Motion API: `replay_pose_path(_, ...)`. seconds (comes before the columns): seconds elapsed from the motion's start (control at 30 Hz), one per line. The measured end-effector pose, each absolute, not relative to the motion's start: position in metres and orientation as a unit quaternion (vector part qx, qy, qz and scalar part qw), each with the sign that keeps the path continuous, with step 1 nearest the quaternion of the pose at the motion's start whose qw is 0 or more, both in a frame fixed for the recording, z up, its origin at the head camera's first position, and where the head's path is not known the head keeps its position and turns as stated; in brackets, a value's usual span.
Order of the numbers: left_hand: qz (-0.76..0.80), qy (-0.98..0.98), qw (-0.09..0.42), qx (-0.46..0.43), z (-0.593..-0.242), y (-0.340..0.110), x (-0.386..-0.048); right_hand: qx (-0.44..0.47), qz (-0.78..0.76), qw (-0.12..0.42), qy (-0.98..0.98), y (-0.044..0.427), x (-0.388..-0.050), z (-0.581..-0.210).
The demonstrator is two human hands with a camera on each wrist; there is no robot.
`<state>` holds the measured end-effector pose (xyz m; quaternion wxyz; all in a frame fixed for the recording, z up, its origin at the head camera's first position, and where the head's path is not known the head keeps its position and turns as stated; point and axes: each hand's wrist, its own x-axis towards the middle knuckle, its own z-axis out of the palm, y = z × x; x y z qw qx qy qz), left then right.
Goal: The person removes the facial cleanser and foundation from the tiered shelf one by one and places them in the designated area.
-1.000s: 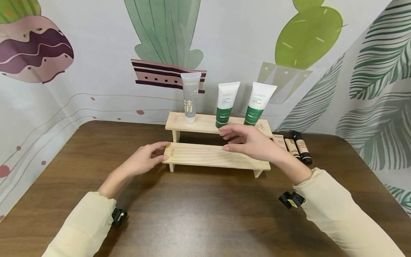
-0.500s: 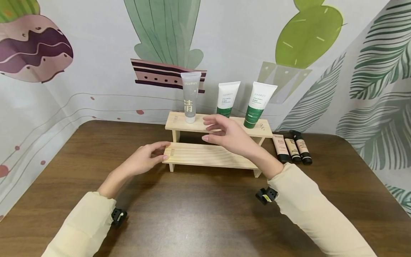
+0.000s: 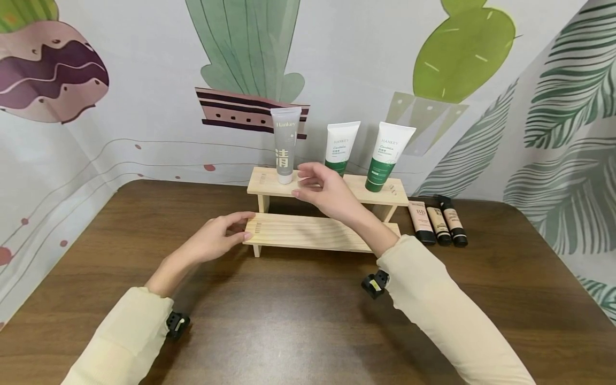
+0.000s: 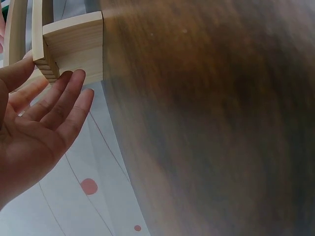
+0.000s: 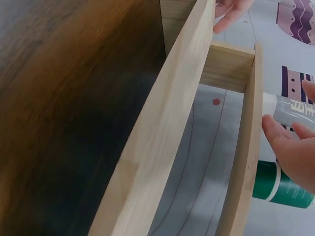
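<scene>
At the far side, we are seeing a cactus-printed backdrop (image 3: 159, 80) hanging behind a brown table (image 3: 289, 321). A two-step wooden stand (image 3: 308, 232) is sitting toward the table's far middle. Our right hand (image 3: 327, 192) is hovering over it, fingers bent, parted and grasping nothing; we are not managing to tell whether they are touching the gray tube (image 3: 286, 144) just left of them. Our left hand (image 3: 218, 238) is gripping the stand's lower left end between thumb and index finger. The gray tube is standing cap-down at the left of the far, upper step (image 3: 262, 181). Two white-and-green tubes (image 3: 387, 158) are standing to its right, our right hand partly hiding the left one. Right of the stand, three small tubes (image 3: 439, 227) are lying side by side.
</scene>
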<state>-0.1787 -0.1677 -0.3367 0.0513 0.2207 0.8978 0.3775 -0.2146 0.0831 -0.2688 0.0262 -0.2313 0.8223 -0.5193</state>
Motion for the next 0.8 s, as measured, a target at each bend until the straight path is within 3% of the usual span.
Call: replay_pose_path(0.8, 0.384, 0.895, 0.053, 0.221, -0.338, -0.167, -0.179, -0.188, -0.556, 0.008, 0.81, 0.06, -0.231, -0.275)
